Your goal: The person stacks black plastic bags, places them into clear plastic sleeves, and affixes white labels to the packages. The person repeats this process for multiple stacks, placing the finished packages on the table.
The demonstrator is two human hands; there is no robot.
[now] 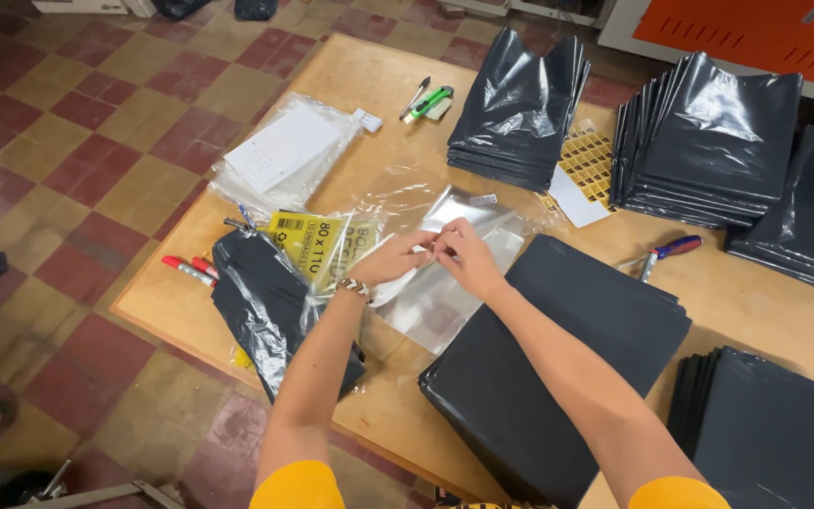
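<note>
My left hand [390, 262] and my right hand [466, 259] meet over a clear plastic bag [445, 297] lying on the wooden table [369, 85]. Both hands pinch the bag's near edge between fingers and thumb. A beaded bracelet sits on my left wrist. Just right of the bag lies a thick stack of flat black sheets [567, 363]. To the left lie a crumpled black bag [261, 302] and a yellow labelled packet in clear wrap [317, 240].
Stacks of black bags stand at the back [520, 108], back right [708, 137] and near right [774, 429]. A pack of white sheets [284, 151], red markers [188, 269], a green utility knife [426, 102], a screwdriver [666, 253] and a yellow sticker sheet [586, 160] lie around. Tiled floor lies left.
</note>
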